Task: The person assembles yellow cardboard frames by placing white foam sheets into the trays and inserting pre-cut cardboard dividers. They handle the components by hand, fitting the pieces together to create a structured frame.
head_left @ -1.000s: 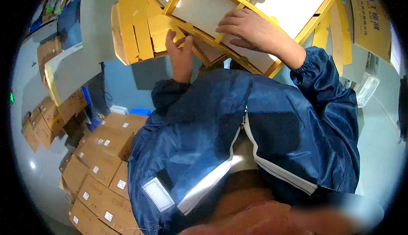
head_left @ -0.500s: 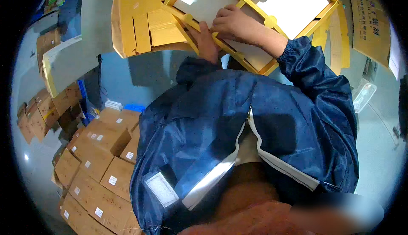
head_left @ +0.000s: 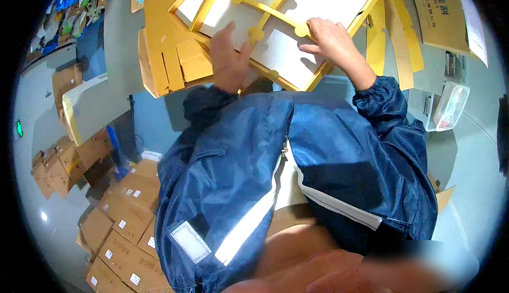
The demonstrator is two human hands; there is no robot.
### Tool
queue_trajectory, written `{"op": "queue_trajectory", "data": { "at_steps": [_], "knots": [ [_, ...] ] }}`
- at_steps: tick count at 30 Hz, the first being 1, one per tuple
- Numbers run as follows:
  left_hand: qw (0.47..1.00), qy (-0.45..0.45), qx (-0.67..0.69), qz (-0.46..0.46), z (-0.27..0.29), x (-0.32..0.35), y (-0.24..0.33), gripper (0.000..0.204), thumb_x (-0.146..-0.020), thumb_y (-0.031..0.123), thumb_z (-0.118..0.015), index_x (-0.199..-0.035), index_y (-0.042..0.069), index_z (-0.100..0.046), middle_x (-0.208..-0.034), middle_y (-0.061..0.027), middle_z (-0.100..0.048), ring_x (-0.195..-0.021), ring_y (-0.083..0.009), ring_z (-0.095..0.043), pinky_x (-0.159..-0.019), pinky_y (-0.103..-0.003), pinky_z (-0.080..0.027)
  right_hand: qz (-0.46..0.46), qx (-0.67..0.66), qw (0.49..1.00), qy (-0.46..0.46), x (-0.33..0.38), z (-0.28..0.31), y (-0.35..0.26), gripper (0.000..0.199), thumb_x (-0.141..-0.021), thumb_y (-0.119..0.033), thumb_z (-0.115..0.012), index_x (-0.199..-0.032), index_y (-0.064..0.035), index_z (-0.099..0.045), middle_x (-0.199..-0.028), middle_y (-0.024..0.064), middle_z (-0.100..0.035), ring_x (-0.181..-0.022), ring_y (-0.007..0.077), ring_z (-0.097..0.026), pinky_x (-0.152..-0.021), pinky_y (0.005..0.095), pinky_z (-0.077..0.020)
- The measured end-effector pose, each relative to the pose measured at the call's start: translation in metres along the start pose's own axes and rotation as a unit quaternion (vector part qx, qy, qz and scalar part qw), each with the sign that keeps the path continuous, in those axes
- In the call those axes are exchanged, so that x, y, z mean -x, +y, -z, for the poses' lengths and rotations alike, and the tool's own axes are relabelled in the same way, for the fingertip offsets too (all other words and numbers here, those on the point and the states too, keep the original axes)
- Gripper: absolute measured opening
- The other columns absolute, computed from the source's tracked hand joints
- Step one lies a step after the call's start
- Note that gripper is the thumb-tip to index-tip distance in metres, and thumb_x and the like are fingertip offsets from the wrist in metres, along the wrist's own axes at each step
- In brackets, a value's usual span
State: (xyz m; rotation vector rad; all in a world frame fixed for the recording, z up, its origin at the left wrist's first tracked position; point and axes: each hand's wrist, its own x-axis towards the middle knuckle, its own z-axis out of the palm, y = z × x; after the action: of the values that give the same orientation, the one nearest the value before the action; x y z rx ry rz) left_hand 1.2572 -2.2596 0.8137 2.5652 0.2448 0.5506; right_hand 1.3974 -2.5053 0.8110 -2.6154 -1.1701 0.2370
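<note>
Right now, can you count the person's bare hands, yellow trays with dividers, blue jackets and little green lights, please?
Bare hands: 2 (left hand, right hand)
Yellow tray with dividers: 1
Blue jacket: 1
Little green light: 1
Total: 5

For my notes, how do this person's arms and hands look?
The left hand and right hand are ungloved. The left sleeve and right sleeve are dark navy, loose and wrinkled with a slight sheen; the right cuff is gathered. I can see no markings on either sleeve.
</note>
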Motion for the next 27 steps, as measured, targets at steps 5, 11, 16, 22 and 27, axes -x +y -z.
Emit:
{"op": "queue_trajectory", "data": {
  "at_steps": [5,11,16,22,27],
  "knots": [
    [0.991,-0.097,-0.066,-0.069,-0.055,-0.048,0.009,0.022,-0.089,0.022,-0.067,-0.099,0.003,-0.061,-0.089,-0.0159,-0.064,-0.083,-0.0366,-0.061,-0.074,-0.047,-0.05,-0.024,-0.023,0.999,0.028,-0.001,-0.019,0.002,0.031,-0.08,-0.026,-0.072,-0.098,-0.0045,-0.06,-0.095,0.0096,-0.065,-0.089,0.0292,-0.064,-0.071,0.0409,-0.0499],
    [0.989,-0.057,-0.085,-0.11,-0.073,-0.048,0.001,0.016,-0.09,0.02,-0.065,-0.084,0.007,-0.057,-0.077,-0.0123,-0.062,-0.069,-0.0337,-0.062,-0.063,-0.047,-0.051,-0.044,0.064,0.997,0.0,0.001,-0.02,-0.008,0.051,-0.09,-0.034,-0.062,-0.131,-0.006,-0.054,-0.113,0.0083,-0.062,-0.107,0.0258,-0.06,-0.086,0.0404,-0.045],
    [0.995,-0.071,-0.047,-0.042,-0.062,-0.056,0.002,0.016,-0.093,0.021,-0.06,-0.093,0.005,-0.06,-0.095,-0.0159,-0.062,-0.094,-0.0364,-0.058,-0.081,-0.05,-0.046,-0.044,-0.038,0.993,0.099,-0.047,-0.008,-0.029,0.043,-0.09,-0.043,-0.06,-0.113,-0.0069,-0.066,-0.106,0.0105,-0.068,-0.096,0.0305,-0.066,-0.078,0.0493,-0.047],
    [0.977,-0.059,-0.143,-0.149,-0.076,-0.083,-0.018,0.036,-0.098,0.028,-0.052,-0.127,0.008,-0.057,-0.136,-0.0147,-0.052,-0.135,-0.0366,-0.038,-0.108,-0.06,-0.03,-0.113,-0.142,0.983,-0.005,-0.077,-0.04,-0.017,0.036,-0.091,-0.048,-0.058,-0.097,-0.0162,-0.073,-0.094,0.0076,-0.072,-0.088,0.0279,-0.069,-0.071,0.0448,-0.0519],
    [0.971,-0.11,-0.15,-0.15,-0.086,-0.08,-0.022,0.042,-0.1,0.029,-0.047,-0.136,0.009,-0.052,-0.144,-0.0151,-0.047,-0.14,-0.0378,-0.034,-0.112,-0.063,-0.024,-0.152,-0.182,0.97,-0.053,-0.076,-0.049,-0.011,0.041,-0.091,-0.053,-0.057,-0.104,-0.017,-0.072,-0.099,0.0073,-0.072,-0.092,0.0296,-0.068,-0.077,0.043,-0.0526]
  ]
}}
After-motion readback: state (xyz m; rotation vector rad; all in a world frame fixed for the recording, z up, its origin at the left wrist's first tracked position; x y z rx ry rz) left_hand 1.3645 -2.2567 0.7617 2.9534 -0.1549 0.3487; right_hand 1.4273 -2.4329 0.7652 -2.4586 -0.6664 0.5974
